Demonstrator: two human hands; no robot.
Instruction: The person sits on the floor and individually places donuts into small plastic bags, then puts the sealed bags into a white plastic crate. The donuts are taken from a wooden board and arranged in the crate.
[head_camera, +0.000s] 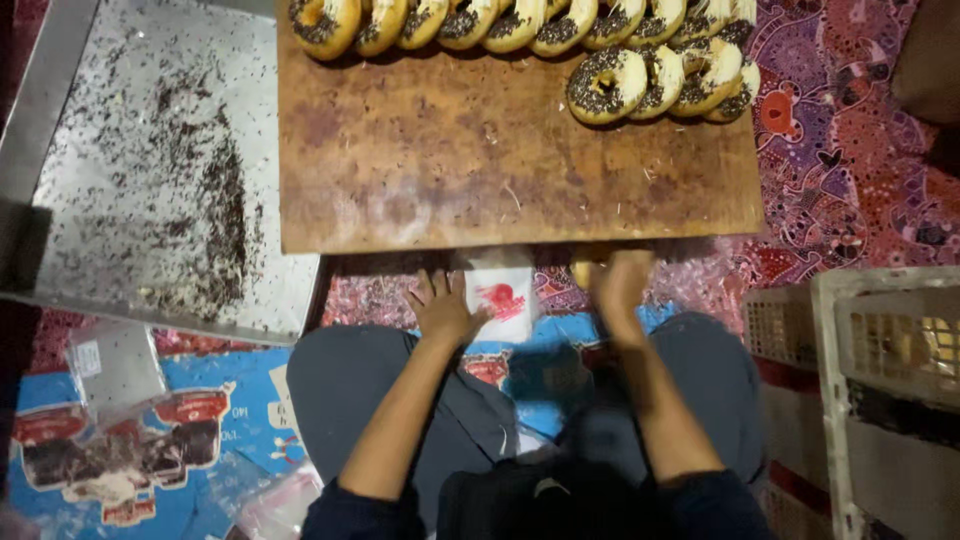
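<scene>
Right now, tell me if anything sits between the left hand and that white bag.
Nothing visible does. The left hand lies spread right beside the white bag, fingers at its edge, just below the wooden board.

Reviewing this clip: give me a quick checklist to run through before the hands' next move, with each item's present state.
1. Left hand on the white bag, fingers spread: ok.
2. Right hand holding something: cannot tell; it is blurred, with a yellowish shape by the board's edge.
3. Bag mouth open: cannot tell.
4. Doughnuts with dark sprinkles lined up at the far side of the wooden board: ok.
5. Near part of the board bare: ok.
6. Metal tray beside the board tidy: not ok, sprinkles scattered over it.
</scene>
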